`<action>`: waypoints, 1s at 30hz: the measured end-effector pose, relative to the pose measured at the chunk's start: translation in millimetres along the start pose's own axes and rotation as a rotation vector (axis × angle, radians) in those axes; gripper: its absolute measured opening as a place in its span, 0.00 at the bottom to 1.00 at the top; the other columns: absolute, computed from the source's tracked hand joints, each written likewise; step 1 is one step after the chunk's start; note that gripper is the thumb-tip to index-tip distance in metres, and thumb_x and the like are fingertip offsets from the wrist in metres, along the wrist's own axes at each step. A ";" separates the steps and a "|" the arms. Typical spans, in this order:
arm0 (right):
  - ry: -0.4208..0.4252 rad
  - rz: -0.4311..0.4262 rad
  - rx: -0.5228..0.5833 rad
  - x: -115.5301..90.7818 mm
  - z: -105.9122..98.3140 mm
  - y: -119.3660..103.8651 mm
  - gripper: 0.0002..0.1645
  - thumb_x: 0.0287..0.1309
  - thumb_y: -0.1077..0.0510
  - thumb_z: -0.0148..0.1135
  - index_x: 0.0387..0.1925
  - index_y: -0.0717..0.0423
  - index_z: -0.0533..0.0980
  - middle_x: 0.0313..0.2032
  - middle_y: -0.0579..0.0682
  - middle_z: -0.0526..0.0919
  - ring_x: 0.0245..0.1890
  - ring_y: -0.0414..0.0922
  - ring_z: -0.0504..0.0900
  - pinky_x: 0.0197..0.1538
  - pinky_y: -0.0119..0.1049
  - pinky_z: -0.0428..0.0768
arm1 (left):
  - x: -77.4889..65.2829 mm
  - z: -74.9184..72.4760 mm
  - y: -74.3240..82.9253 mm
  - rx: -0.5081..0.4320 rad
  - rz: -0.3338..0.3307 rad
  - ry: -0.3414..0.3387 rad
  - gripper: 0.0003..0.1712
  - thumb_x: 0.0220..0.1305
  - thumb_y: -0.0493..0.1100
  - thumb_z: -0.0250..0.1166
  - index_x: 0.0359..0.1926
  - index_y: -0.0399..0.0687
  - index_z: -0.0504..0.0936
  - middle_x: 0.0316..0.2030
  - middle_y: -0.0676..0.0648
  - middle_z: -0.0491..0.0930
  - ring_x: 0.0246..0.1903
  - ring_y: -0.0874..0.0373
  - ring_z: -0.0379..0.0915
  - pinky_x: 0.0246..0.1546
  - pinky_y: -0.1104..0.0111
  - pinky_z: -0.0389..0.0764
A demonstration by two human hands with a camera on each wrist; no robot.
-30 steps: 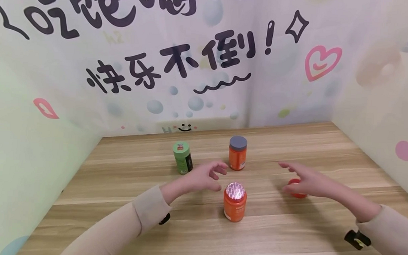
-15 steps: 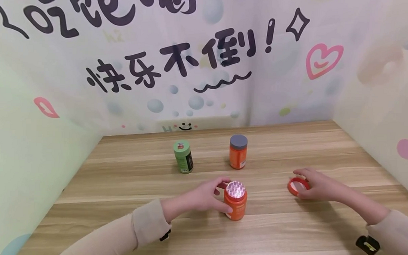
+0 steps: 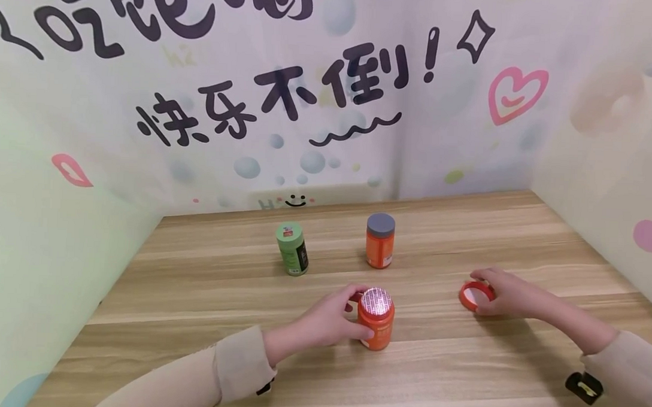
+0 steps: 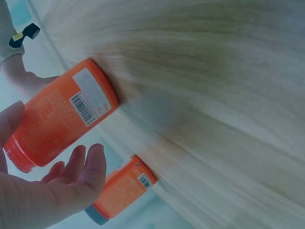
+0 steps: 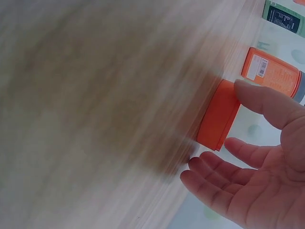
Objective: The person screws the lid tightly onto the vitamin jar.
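An orange bottle (image 3: 375, 325) with a silvery patterned foil seal on its mouth stands upright on the wooden table. My left hand (image 3: 330, 317) is curled round its left side, thumb at the front and fingers behind. In the left wrist view, that bottle (image 4: 64, 114) shows a barcode label between thumb and fingers. Over on the right, a red-orange lid (image 3: 469, 297) lies with its white inside up. My right hand (image 3: 508, 294) holds it by the edge; in the right wrist view, thumb and index fingertip are at opposite sides of the lid (image 5: 219, 114).
A green bottle (image 3: 293, 253) stands behind to the left. Another orange bottle, with a grey cap (image 3: 381, 226), is behind the foil-sealed one. Printed cloth walls (image 3: 458, 112) enclose the wooden table (image 3: 194, 271) at the back and sides.
My left hand has come down and forward from above the table to grip the orange bottle. My right hand has lowered to the lid and taken it by the edge. The bottles have stayed put.
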State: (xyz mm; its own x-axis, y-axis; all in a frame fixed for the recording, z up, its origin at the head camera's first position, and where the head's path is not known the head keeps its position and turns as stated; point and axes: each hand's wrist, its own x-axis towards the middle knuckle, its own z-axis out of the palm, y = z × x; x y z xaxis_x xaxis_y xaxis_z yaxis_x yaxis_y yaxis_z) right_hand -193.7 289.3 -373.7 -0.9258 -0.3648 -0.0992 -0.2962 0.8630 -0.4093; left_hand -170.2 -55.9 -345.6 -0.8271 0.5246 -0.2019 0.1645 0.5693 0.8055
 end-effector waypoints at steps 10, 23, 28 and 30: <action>-0.003 0.022 -0.001 -0.2 0.4 -2.5 0.37 0.38 0.54 0.74 0.47 0.72 0.69 0.42 0.65 0.74 0.37 0.52 0.74 0.39 0.48 0.78 | 8.9 0.5 -4.0 -0.045 0.006 -0.030 0.40 0.44 0.43 0.74 0.61 0.55 0.68 0.48 0.52 0.74 0.47 0.53 0.69 0.46 0.61 0.73; -0.033 0.047 0.021 0.6 -2.4 -4.7 0.37 0.38 0.54 0.73 0.47 0.73 0.69 0.40 0.61 0.76 0.37 0.51 0.74 0.39 0.47 0.78 | 13.6 -0.9 -5.3 -0.075 0.008 0.005 0.42 0.42 0.43 0.75 0.60 0.47 0.68 0.48 0.52 0.76 0.48 0.54 0.70 0.48 0.62 0.73; -0.044 0.065 0.025 0.7 -2.5 -5.8 0.38 0.39 0.54 0.73 0.47 0.73 0.69 0.40 0.61 0.76 0.37 0.51 0.74 0.39 0.47 0.78 | 21.9 -4.9 -11.9 -0.079 0.017 0.046 0.42 0.43 0.44 0.74 0.61 0.45 0.67 0.49 0.50 0.76 0.47 0.54 0.70 0.47 0.62 0.74; -0.045 0.062 0.026 1.0 -2.3 -5.4 0.38 0.39 0.54 0.73 0.47 0.73 0.68 0.40 0.61 0.76 0.37 0.51 0.74 0.39 0.47 0.78 | 25.7 -7.6 -14.8 -0.090 0.008 0.059 0.42 0.44 0.44 0.74 0.61 0.45 0.67 0.49 0.49 0.75 0.47 0.54 0.70 0.47 0.61 0.74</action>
State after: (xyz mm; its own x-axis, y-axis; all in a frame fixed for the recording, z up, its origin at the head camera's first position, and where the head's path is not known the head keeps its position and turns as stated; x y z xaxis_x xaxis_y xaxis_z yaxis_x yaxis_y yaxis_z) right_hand -193.6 285.0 -369.5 -0.9307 -0.3262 -0.1653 -0.2315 0.8755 -0.4242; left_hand -198.0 -55.6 -358.5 -0.8568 0.4889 -0.1638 0.1246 0.5047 0.8543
